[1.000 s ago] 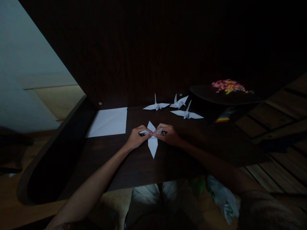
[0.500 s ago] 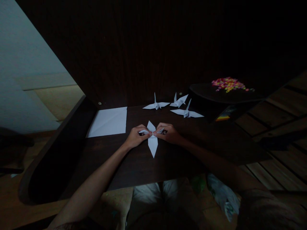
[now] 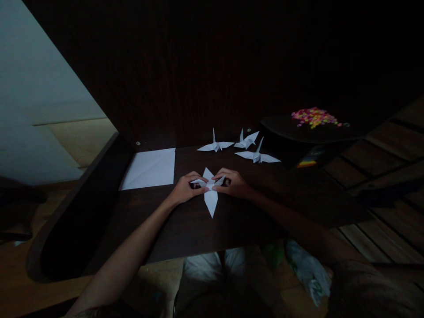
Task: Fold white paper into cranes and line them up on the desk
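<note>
Near part of the worktop came first, then the paper, white, folded, four pointed flaps, middle of the worktop between left hand and right hand, one flap pointing nearward. Looked very light and thin; probably springy at the folds, stiffer where layered, floppy at single edges, easy to crease or tear, not very slippery. Best hold was likely the layered middle, soft thumb-and-finger pinch; flap tips would probably bend if squeezed. Left grip was clamped on the paper's left side, right grip on its right, thumbs on the near side, fingers on the far side; how hard they pressed couldn't be told. Farther left a white sheet lay flat, well apart. Beyond the paper stood three cranes, wings spread. Far right, colourful bits sat heaped on a dark shelf.
</note>
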Tool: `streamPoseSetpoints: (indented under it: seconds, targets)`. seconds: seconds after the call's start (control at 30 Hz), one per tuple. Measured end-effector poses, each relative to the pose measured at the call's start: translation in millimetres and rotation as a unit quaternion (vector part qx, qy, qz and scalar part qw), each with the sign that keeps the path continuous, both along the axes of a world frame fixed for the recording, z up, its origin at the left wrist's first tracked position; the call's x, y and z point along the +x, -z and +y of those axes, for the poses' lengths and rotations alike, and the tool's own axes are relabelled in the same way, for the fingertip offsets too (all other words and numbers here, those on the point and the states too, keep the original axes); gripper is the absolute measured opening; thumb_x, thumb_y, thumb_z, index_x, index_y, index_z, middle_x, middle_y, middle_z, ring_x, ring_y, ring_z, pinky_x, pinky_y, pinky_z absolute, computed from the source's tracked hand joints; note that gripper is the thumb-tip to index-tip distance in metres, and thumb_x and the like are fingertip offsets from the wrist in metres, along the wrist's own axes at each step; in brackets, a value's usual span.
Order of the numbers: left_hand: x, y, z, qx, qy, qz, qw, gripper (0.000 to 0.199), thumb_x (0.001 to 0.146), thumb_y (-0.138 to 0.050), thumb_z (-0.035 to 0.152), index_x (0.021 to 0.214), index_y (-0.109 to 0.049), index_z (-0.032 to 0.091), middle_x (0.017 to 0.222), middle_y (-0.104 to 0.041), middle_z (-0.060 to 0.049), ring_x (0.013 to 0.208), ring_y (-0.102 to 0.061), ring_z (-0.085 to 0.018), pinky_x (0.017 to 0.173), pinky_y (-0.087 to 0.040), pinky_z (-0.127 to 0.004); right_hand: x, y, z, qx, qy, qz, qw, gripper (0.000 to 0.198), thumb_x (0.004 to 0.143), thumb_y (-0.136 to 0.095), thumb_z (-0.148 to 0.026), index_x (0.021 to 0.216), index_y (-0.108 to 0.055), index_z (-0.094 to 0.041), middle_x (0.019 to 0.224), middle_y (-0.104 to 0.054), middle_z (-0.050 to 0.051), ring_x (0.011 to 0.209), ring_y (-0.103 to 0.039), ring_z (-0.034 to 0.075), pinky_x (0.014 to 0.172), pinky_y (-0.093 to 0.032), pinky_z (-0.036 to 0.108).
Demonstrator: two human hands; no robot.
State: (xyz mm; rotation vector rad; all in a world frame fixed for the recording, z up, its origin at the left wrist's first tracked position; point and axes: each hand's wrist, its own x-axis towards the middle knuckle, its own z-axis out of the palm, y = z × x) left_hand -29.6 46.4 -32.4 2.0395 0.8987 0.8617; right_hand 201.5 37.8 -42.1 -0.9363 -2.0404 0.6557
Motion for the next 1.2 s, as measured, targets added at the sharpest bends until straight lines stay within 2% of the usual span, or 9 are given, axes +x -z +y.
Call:
streamPoseSetpoints:
  seconds: [0.13, 0.27, 0.47, 0.73, 0.93, 1.2]
  targets:
    - [-1.4, 0.8, -0.5, 0.004, -0.002, 0.012, 1.0, 0.032, 0.072, -0.077, 0.038, 0.097, -0.072, 0.019, 0.094, -0.062, -0.005, 0.078, -0.06, -0.016, 0.068, -0.05, -0.028, 1.1, -0.7, -0.5, 0.011, -0.007, -0.014, 1.0, 0.027, 0.071, -0.077, -0.032, 0.094, -0.072, -0.018, 0.09, -0.065, 0.006, 0.076, -0.062, 0.016, 0.061, -0.048, 0.027]
    - [-1.6, 3.1, 0.1, 0.001, -0.005, 0.013, 1.0, 0.031, 0.073, -0.076, 0.039, 0.097, -0.072, 0.019, 0.095, -0.062, -0.005, 0.08, -0.06, -0.017, 0.07, -0.051, -0.029, 0.2, -0.8, -2.5, 0.005, -0.001, -0.023, 1.0, 0.027, 0.072, -0.076, -0.032, 0.095, -0.071, -0.018, 0.089, -0.063, 0.006, 0.068, -0.059, 0.014, 0.055, -0.046, 0.025]
    - [-0.2, 2.2, -0.8, -0.008, -0.004, 0.016, 1.0, 0.031, 0.074, -0.075, 0.039, 0.097, -0.072, 0.02, 0.094, -0.061, -0.005, 0.079, -0.058, -0.016, 0.07, -0.051, -0.028, -1.4, -0.7, -4.1, 0.031, -0.009, -0.013, 0.999, 0.025, 0.074, -0.075, -0.03, 0.093, -0.07, -0.015, 0.086, -0.061, 0.006, 0.064, -0.055, 0.013, 0.052, -0.044, 0.025]
    - [0.7, 1.6, -1.6, -0.015, -0.01, -0.015, 1.0, 0.025, 0.077, -0.073, 0.038, 0.095, -0.073, 0.02, 0.095, -0.062, -0.005, 0.087, -0.06, -0.018, 0.071, -0.05, -0.027, -2.6, -3.0, -6.0, 0.029, -0.014, 0.0, 0.999, 0.02, 0.08, -0.069, -0.031, 0.094, -0.07, -0.017, 0.085, -0.062, 0.006, 0.065, -0.056, 0.014, 0.056, -0.045, 0.026]
    - [3.5, -1.4, -3.8, 0.002, -0.017, -0.034, 0.999, 0.02, 0.079, -0.072, 0.037, 0.086, -0.074, 0.018, 0.085, -0.065, -0.004, 0.077, -0.06, -0.016, 0.069, -0.048, -0.026, -3.8, -1.2, -6.1, 0.06, -0.01, 0.024, 0.998, 0.013, 0.084, -0.064, -0.028, 0.085, -0.07, -0.016, 0.082, -0.063, 0.006, 0.063, -0.055, 0.013, 0.054, -0.043, 0.025]
    - [1.7, -2.9, -2.9, 0.003, -0.019, -0.045, 0.999, 0.019, 0.077, -0.074, 0.036, 0.078, -0.074, 0.017, 0.079, -0.065, -0.004, 0.073, -0.059, -0.015, 0.066, -0.047, -0.026, -2.5, -1.2, -7.3, 0.056, -0.012, 0.025, 0.998, 0.014, 0.085, -0.063, -0.029, 0.083, -0.069, -0.017, 0.082, -0.065, 0.005, 0.065, -0.056, 0.013, 0.055, -0.044, 0.026]
